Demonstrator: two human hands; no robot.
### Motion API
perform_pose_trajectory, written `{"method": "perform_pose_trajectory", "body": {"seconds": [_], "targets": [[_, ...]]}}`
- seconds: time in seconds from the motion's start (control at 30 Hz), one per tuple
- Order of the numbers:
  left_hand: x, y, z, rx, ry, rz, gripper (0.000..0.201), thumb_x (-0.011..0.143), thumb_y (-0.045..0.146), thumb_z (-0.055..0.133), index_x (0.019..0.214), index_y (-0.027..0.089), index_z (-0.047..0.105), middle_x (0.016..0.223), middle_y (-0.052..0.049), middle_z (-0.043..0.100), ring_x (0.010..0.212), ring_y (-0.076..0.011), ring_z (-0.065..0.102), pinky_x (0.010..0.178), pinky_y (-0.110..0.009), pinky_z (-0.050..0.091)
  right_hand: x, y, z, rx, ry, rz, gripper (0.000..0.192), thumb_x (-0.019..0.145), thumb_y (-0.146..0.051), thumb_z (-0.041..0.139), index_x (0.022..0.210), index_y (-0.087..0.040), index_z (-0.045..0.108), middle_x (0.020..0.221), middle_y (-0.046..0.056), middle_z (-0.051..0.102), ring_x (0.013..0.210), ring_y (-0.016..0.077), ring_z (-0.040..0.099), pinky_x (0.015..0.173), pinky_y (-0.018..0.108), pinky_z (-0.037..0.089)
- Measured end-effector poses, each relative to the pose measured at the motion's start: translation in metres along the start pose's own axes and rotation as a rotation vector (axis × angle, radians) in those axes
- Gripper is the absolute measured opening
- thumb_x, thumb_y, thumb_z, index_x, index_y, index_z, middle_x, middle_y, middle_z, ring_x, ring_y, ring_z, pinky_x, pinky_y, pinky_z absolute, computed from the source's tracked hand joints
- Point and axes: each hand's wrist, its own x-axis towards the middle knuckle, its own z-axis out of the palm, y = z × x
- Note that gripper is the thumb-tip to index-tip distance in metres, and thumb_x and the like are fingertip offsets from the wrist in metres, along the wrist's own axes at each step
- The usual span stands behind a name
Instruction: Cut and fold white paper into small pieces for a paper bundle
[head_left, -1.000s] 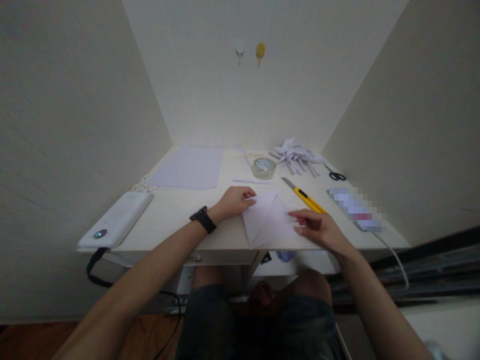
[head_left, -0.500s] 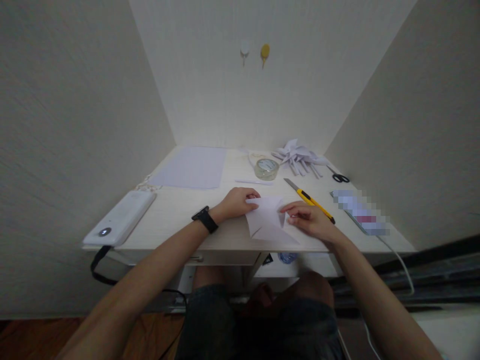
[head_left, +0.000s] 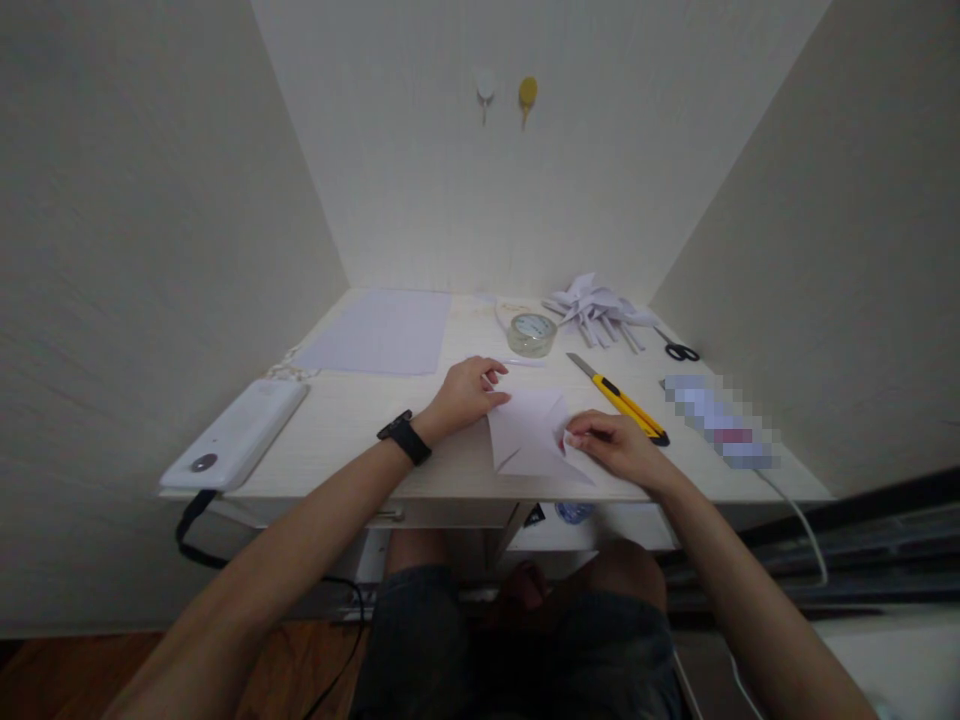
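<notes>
A small square of white paper [head_left: 525, 430] with slits running in from its corners lies near the desk's front edge. My left hand [head_left: 466, 392], a black watch on its wrist, has its thumb at the paper's upper left corner, fingers curled behind it. One cut corner on the right side is bent up, pinched between the thumb and fingertips of my right hand [head_left: 611, 445]. Just beyond the right hand lies a yellow box cutter [head_left: 626, 403] with its blade out. Behind the paper is a thin white stick [head_left: 525, 363], partly hidden by my left hand.
A roll of clear tape [head_left: 532, 336] and a pile of white paper pinwheels [head_left: 596, 305] sit farther back. Black-handled scissors [head_left: 681, 351] and a blurred phone [head_left: 720, 420] are right. Large paper sheets [head_left: 379, 330] and a white device [head_left: 236, 435] are left.
My left hand has shifted slightly up and left, its index finger lifting away from the thumb. The right fingers have closed on the paper's cut corner and bent it up.
</notes>
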Motion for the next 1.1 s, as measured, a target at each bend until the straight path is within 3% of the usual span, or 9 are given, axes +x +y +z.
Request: {"method": "perform_pose_trajectory", "body": {"seconds": [0.23,0.37,0.47,0.63,0.87,1.0,1.1], "targets": [[-0.002,0.007,0.0,0.072,0.047,0.067,0.031,0.068,0.026,0.081,0.095,0.017,0.068,0.083,-0.001,0.065,0.07,-0.0131,0.059,0.071,-0.027,0.049,-0.001,0.003,0.003,0.021,0.024,-0.021,0.019,0.085,-0.038,0.063,0.084,-0.022,0.073,0.09,0.007,0.074,0.084,0.021,0.067,0.079,0.034,0.051],[-0.004,0.011,-0.001,-0.014,-0.084,0.118,0.048,0.067,0.017,0.078,0.114,0.018,0.065,0.103,-0.004,0.07,0.072,-0.0113,0.061,0.073,-0.026,0.051,-0.001,0.004,0.003,0.009,0.032,-0.035,0.018,0.085,-0.037,0.064,0.083,-0.022,0.073,0.088,0.006,0.074,0.083,0.021,0.067,0.079,0.034,0.051],[-0.005,0.01,-0.003,-0.051,-0.181,0.117,0.05,0.07,0.009,0.068,0.119,0.018,0.064,0.095,-0.002,0.073,0.079,-0.0129,0.064,0.076,-0.025,0.051,-0.001,0.004,0.003,0.015,0.035,-0.032,0.017,0.085,-0.036,0.064,0.084,-0.022,0.073,0.088,0.006,0.074,0.083,0.0204,0.067,0.078,0.033,0.05],[0.0,0.003,-0.01,0.052,-0.19,0.115,0.051,0.065,0.008,0.065,0.116,0.018,0.067,0.112,-0.006,0.071,0.085,-0.0152,0.065,0.077,-0.027,0.052,0.0,0.005,0.003,0.025,0.03,-0.029,0.018,0.085,-0.037,0.064,0.083,-0.022,0.073,0.088,0.006,0.074,0.084,0.0209,0.067,0.079,0.033,0.05],[0.04,0.02,-0.008,0.139,-0.535,0.128,0.059,0.064,0.028,0.078,0.121,0.016,0.067,0.1,-0.008,0.074,0.084,-0.0203,0.068,0.074,-0.027,0.05,0.0,0.005,0.003,0.038,0.031,-0.024,0.019,0.085,-0.04,0.064,0.084,-0.022,0.073,0.088,0.006,0.074,0.083,0.0206,0.066,0.079,0.033,0.05],[0.049,0.034,0.005,0.181,-0.554,0.248,0.052,0.064,0.02,0.077,0.116,0.02,0.069,0.104,-0.006,0.073,0.094,-0.0212,0.067,0.079,-0.026,0.048,0.0,0.004,0.004,0.052,0.031,-0.012,0.021,0.085,-0.041,0.064,0.085,-0.022,0.073,0.09,0.007,0.074,0.084,0.021,0.067,0.08,0.033,0.051],[0.044,0.036,0.006,0.175,-0.518,0.264,0.077,0.062,0.017,0.078,0.136,0.022,0.056,0.108,-0.005,0.072,0.097,-0.0208,0.066,0.083,-0.026,0.047,0.0,0.004,0.004,0.046,0.025,-0.005,0.019,0.085,-0.039,0.063,0.085,-0.022,0.073,0.09,0.006,0.074,0.084,0.0209,0.067,0.08,0.033,0.05]]}}
